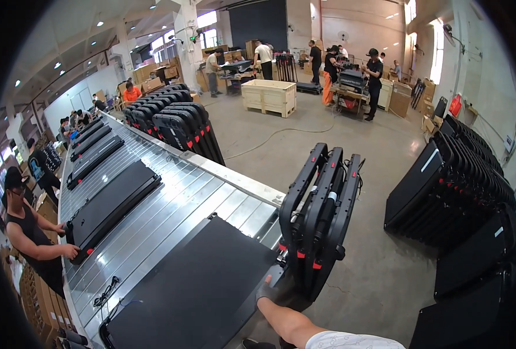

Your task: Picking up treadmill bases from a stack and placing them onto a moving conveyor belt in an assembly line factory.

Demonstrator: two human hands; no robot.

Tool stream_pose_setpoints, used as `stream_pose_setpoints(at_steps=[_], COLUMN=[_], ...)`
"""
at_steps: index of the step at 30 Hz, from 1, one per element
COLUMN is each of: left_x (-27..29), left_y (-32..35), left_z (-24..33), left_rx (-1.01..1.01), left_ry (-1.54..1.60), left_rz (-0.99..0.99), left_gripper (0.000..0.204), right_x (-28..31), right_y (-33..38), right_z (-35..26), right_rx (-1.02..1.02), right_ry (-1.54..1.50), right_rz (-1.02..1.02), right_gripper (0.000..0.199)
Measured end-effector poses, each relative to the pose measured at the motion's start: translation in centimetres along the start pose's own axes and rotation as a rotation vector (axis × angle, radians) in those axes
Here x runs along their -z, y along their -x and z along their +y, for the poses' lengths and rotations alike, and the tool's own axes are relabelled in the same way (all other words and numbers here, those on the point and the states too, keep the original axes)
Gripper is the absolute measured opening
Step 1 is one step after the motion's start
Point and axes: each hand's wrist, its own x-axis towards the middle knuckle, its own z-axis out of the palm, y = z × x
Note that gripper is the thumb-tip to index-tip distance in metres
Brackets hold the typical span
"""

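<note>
A large flat black treadmill deck [194, 285] lies on the near end of the metal conveyor, a loose cable at its left end. At the deck's right edge is my right hand [264, 292], in a dark glove with the thumb bare. The hand is closed on that edge, and most of its fingers are hidden. Just beyond it, a metal bracket [277, 271] shows at the deck's corner. Several folded black treadmills [322, 215] with red parts stand upright on the floor close by. My left hand is out of the picture.
The slatted metal conveyor [171, 203] runs to the far left, carrying more decks [115, 203]. A co-worker [31, 232] at its left side touches one. Rows of folded units [450, 186] stand at right. A wooden crate [268, 98] and other people are farther off.
</note>
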Motion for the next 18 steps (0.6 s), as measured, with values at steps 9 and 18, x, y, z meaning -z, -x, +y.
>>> stream_pose_setpoints(at_steps=[9,18], left_x=[-2.9,-3.1], left_y=[-3.1,-4.6], left_z=[-0.6,-0.9], left_rx=[0.035,0.042], left_ry=[-0.072,-0.141], left_rz=[0.043,0.127], left_gripper=[0.09,0.088], right_x=[-1.5,-2.6], right_y=[-1.0,-1.9], right_z=[0.8,1.3], right_rx=[0.019,0.088], right_ry=[0.041,0.062], right_rz=[0.075,0.159], right_gripper=[0.09,0.088])
